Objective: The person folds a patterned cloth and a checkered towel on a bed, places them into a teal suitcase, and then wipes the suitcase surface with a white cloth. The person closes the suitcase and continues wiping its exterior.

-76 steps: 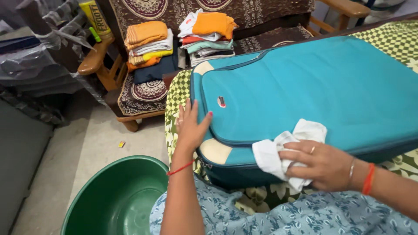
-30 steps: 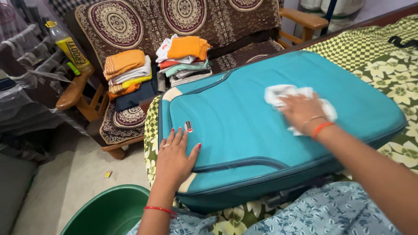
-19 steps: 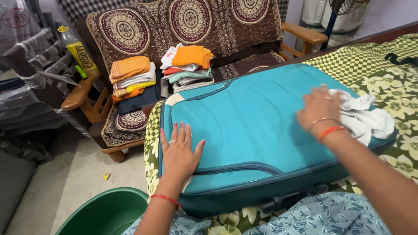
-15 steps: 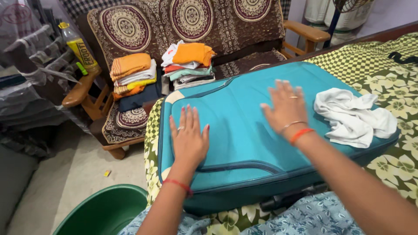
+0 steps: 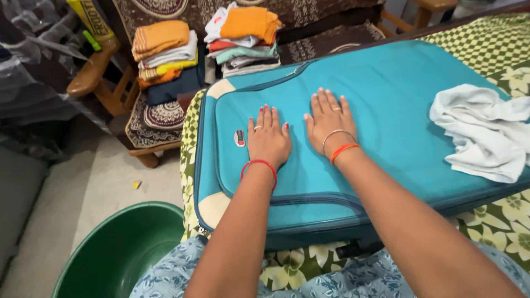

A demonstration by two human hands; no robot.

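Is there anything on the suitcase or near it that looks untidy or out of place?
Only a little. A white cloth lies crumpled on the right end of the teal suitcase, not folded. Both hands, left hand and right hand, rest flat on the lid. The folded clothes on the sofa are stacked neatly.

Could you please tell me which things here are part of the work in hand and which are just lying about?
In hand:
- left hand, flat on the suitcase
- right hand, flat on the suitcase
- white cloth, lying on the suitcase

Lying about:
- green tub
- two stacks of folded clothes
- bottle
- sofa
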